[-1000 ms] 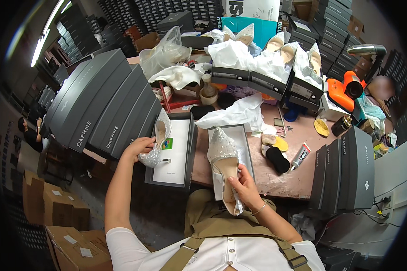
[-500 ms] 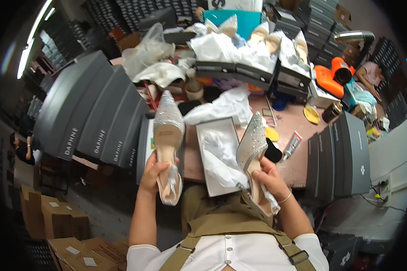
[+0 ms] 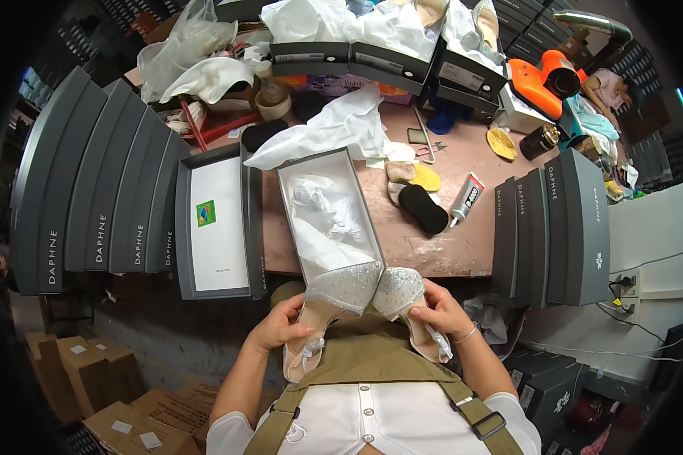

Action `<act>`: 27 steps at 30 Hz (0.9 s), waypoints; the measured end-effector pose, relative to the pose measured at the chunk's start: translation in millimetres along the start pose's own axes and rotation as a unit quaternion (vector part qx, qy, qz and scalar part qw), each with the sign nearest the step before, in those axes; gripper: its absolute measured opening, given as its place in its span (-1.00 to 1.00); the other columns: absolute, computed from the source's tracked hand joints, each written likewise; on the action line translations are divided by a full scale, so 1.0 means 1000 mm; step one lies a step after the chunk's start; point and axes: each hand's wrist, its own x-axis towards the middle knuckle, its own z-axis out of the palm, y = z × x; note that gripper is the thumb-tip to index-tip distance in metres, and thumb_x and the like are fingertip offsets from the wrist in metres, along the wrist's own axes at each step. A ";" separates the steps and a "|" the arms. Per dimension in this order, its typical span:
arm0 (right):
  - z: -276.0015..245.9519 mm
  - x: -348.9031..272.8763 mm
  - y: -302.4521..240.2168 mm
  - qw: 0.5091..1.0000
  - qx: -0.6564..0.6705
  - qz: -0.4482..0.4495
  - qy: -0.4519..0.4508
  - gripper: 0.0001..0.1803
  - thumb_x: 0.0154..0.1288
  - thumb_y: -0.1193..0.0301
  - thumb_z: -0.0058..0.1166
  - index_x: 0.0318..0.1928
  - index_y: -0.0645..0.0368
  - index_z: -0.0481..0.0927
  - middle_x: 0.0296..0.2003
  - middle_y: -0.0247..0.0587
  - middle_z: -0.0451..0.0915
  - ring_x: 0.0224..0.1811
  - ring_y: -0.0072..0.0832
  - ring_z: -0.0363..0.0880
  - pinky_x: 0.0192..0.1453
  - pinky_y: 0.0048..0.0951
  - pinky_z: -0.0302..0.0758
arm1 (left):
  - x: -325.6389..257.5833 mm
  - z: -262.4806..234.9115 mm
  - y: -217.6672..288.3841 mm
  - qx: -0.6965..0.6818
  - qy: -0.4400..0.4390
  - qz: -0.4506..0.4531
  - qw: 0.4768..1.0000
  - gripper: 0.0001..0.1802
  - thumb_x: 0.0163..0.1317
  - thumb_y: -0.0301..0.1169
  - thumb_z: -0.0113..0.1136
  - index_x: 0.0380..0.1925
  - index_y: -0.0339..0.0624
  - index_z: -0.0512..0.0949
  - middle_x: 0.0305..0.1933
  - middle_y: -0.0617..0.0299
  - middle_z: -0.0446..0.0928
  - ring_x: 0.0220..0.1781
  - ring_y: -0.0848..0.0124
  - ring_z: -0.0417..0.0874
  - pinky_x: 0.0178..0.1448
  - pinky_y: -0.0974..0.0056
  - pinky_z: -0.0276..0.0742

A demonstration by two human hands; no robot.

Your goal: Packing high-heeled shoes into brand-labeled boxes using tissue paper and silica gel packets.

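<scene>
In my left hand [image 3: 282,324] is a silver shoe [image 3: 343,288] with a rhinestone-covered pointed front and a beige insole. My right hand [image 3: 442,311] grips a matching silver shoe [image 3: 399,293] near its middle. The two fronts sit close together above my lap, toes angled toward each other. Crumpled clear wrapping shows at the heel end of both shoes. Just beyond them lies an open shoe box [image 3: 290,199] with white tissue paper [image 3: 326,220] inside; the left shoe overlaps its near edge.
An open grey lid [image 3: 220,265] lies left of the box, beside upright dark boxes [image 3: 91,182]. More dark boxes [image 3: 554,235] stand at right. A glue tube [image 3: 467,199], black pad [image 3: 423,211] and yellow sponge [image 3: 501,142] lie on the pink table [image 3: 455,250]. Boxed shoes [image 3: 486,26] line the back.
Both shoes have come down and together, their fronts turning inward from apart to nearly touching. My view has tilted down, showing more of the table and the open lid.
</scene>
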 end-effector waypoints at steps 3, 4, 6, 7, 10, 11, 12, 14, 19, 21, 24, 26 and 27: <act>0.003 0.004 -0.002 1.000 -0.015 -0.003 -0.003 -0.46 0.20 0.39 0.22 0.17 0.24 0.39 -0.07 -0.37 0.52 -0.07 -0.68 0.45 0.06 -0.57 0.40 | -0.001 -0.002 -0.003 -0.005 0.003 0.001 1.000 -0.33 0.06 -0.44 0.28 0.22 -0.30 0.32 0.05 0.25 0.51 0.01 0.54 0.51 0.11 0.39 0.43; 0.003 0.006 -0.002 1.000 -0.023 -0.007 -0.006 -0.47 0.20 0.39 0.22 0.16 0.24 0.40 -0.07 -0.38 0.52 -0.07 -0.68 0.45 0.05 -0.58 0.40 | -0.001 -0.003 -0.002 0.000 0.004 0.001 1.000 -0.34 0.06 -0.45 0.28 0.21 -0.31 0.33 0.04 0.26 0.51 0.00 0.54 0.51 0.11 0.40 0.43; 0.003 0.007 -0.003 0.999 -0.033 -0.014 -0.007 -0.49 0.20 0.39 0.22 0.14 0.24 0.41 -0.10 -0.38 0.53 -0.09 -0.68 0.45 0.02 -0.58 0.40 | -0.001 -0.003 -0.001 0.007 0.007 0.002 1.000 -0.36 0.05 -0.46 0.28 0.19 -0.31 0.35 0.02 0.26 0.52 -0.01 0.55 0.51 0.10 0.40 0.43; 0.003 0.008 -0.003 0.999 -0.038 -0.017 -0.007 -0.50 0.20 0.38 0.22 0.13 0.24 0.42 -0.12 -0.38 0.53 -0.10 -0.68 0.46 0.01 -0.59 0.40 | -0.002 -0.002 -0.001 0.010 0.010 0.003 1.000 -0.37 0.05 -0.46 0.28 0.18 -0.31 0.35 0.02 0.27 0.52 -0.02 0.55 0.51 0.09 0.40 0.43; 0.002 0.007 -0.006 0.997 -0.077 -0.021 0.000 -0.53 0.21 0.36 0.21 0.10 0.24 0.44 -0.18 -0.40 0.54 -0.15 -0.69 0.46 -0.05 -0.59 0.42 | -0.005 -0.001 -0.001 0.022 0.028 0.014 0.999 -0.37 0.06 -0.45 0.28 0.18 -0.32 0.35 0.01 0.27 0.52 -0.02 0.55 0.51 0.08 0.40 0.44; 0.004 0.006 -0.008 0.995 -0.098 -0.021 0.014 -0.53 0.21 0.36 0.21 0.10 0.24 0.44 -0.19 -0.38 0.55 -0.18 -0.68 0.47 -0.07 -0.58 0.43 | -0.006 -0.001 -0.001 0.026 0.034 0.018 0.999 -0.37 0.07 -0.45 0.28 0.18 -0.32 0.35 0.01 0.26 0.52 -0.03 0.55 0.51 0.08 0.40 0.44; 0.006 0.005 -0.013 0.992 -0.119 -0.020 0.028 -0.53 0.21 0.35 0.21 0.09 0.24 0.44 -0.21 -0.37 0.56 -0.21 -0.68 0.48 -0.10 -0.58 0.44 | -0.006 0.000 0.000 0.023 0.046 0.024 0.998 -0.37 0.07 -0.44 0.28 0.18 -0.33 0.35 0.02 0.26 0.51 -0.02 0.55 0.51 0.08 0.39 0.44; 0.009 0.002 -0.021 0.983 -0.172 -0.024 0.059 -0.53 0.21 0.34 0.20 0.09 0.24 0.43 -0.24 -0.31 0.59 -0.26 -0.66 0.50 -0.13 -0.57 0.46 | -0.009 0.001 0.003 0.017 0.069 0.035 0.997 -0.37 0.08 -0.42 0.29 0.18 -0.34 0.34 0.03 0.24 0.51 -0.02 0.54 0.51 0.08 0.39 0.44; 0.016 -0.004 -0.035 0.950 -0.282 -0.041 0.126 -0.53 0.23 0.32 0.16 0.10 0.25 0.41 -0.26 -0.10 0.63 -0.27 -0.49 0.61 -0.16 -0.46 0.52 | -0.019 0.002 0.009 0.017 0.124 0.034 0.992 -0.36 0.10 -0.41 0.26 0.20 -0.35 0.33 0.05 0.23 0.50 0.02 0.51 0.50 0.14 0.37 0.41; 0.020 -0.004 -0.038 0.944 -0.292 -0.044 0.147 -0.57 0.22 0.38 0.16 0.06 0.27 0.42 -0.29 -0.21 0.60 -0.30 -0.63 0.54 -0.18 -0.54 0.50 | -0.021 0.002 0.009 0.017 0.130 0.035 0.991 -0.36 0.10 -0.41 0.26 0.20 -0.35 0.33 0.05 0.22 0.50 0.03 0.51 0.50 0.14 0.37 0.40; 0.020 -0.005 -0.035 0.932 -0.319 -0.058 0.159 -0.58 0.22 0.38 0.16 0.06 0.27 0.42 -0.29 -0.17 0.61 -0.30 -0.60 0.56 -0.19 -0.53 0.51 | -0.023 0.001 0.008 0.019 0.136 0.034 0.990 -0.36 0.10 -0.41 0.26 0.20 -0.35 0.33 0.05 0.22 0.50 0.02 0.52 0.50 0.14 0.37 0.40; 0.022 -0.006 -0.035 0.931 -0.323 -0.054 0.161 -0.58 0.21 0.39 0.16 0.06 0.26 0.42 -0.28 -0.16 0.61 -0.30 -0.58 0.57 -0.20 -0.51 0.51 | -0.023 0.001 0.006 0.024 0.141 0.039 0.989 -0.37 0.10 -0.40 0.27 0.19 -0.34 0.34 0.04 0.22 0.51 0.01 0.53 0.50 0.13 0.37 0.41; 0.022 -0.006 -0.036 0.930 -0.325 -0.053 0.162 -0.58 0.21 0.40 0.16 0.06 0.26 0.42 -0.28 -0.15 0.61 -0.30 -0.57 0.57 -0.20 -0.51 0.51 | -0.024 0.001 0.005 0.028 0.146 0.043 0.988 -0.37 0.10 -0.41 0.27 0.19 -0.34 0.34 0.03 0.22 0.51 -0.01 0.53 0.50 0.12 0.38 0.41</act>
